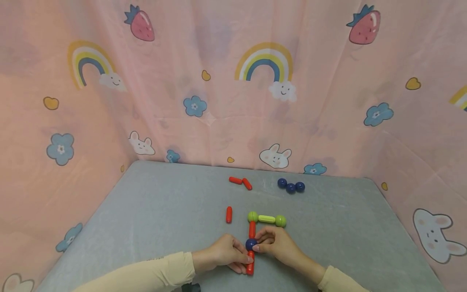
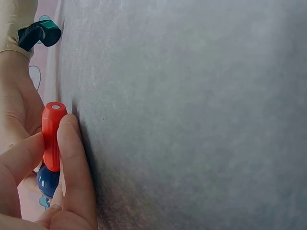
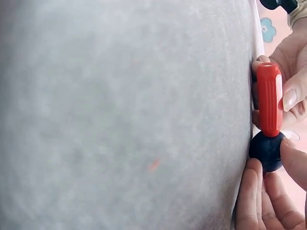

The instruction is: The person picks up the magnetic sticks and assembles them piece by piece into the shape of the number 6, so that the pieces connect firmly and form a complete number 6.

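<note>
Between thumb and fingers my left hand (image 1: 230,252) pinches a red rod (image 2: 53,136), whose upper end meets a dark blue ball (image 1: 251,244). From the other side my right hand (image 1: 279,245) grips that ball, thumb and fingers around it, as the right wrist view shows. Beyond the ball a second red rod (image 1: 252,229) runs up to a green ball (image 1: 253,217). A light green rod (image 1: 266,219) leads rightward from there to another green ball (image 1: 280,221). Together these pieces form a bent chain on the grey table.
One loose red rod (image 1: 229,215) lies left of the chain. Farther back, two red rods (image 1: 235,180) lie end to end at an angle, and three dark blue balls (image 1: 290,188) sit clustered to their right. A pink patterned curtain (image 1: 219,121) stands behind the grey table (image 1: 164,211).
</note>
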Demonstrator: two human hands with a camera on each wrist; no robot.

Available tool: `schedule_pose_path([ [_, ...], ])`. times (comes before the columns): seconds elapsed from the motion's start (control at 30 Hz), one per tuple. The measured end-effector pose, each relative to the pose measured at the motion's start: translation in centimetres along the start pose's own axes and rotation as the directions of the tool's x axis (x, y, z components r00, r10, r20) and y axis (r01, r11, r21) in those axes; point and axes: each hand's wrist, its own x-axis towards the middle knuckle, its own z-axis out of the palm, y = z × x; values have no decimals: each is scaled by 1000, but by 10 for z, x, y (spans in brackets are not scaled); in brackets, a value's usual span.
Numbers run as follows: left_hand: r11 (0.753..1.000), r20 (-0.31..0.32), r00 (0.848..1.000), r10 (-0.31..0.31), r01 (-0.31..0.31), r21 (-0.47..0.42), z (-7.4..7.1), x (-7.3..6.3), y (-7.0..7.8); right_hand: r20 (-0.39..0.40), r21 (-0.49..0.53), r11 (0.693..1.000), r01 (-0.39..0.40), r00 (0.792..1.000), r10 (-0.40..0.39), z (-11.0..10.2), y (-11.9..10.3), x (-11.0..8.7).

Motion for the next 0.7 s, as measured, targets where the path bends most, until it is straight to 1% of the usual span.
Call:
schedule_pose_path([
  [0.27, 1000, -2, 1000, 7, -7, -5, 0, -1, 0, 7, 11, 1000, -12, 1000, 12, -4, 3, 3],
  [0.37, 1000, -4, 1000, 4, -4, -4, 0, -1, 0, -13, 1, 1000, -2, 1000, 2, -10, 3, 5],
  [0.43, 1000, -5, 1000, -1, 1, -4, 0, -1, 1, -41, -17, 1000, -5, 999, 4, -15, 1, 6],
  [0.53, 1000, -4, 1000, -6, 6, -2, 0, -1, 1, -104, -52, 998, -21, 994, 15, -25, -6, 7],
  [0.63, 1000, -4, 1000, -9, 9, -3, 0, 0, 2, -179, -87, 996, -31, 984, 15, -38, -14, 9],
  [0.7, 1000, -5, 1000, -14, 14, -5, 0, 0, 3, -222, -129, 992, -19, 975, -10, -50, -17, 12],
])
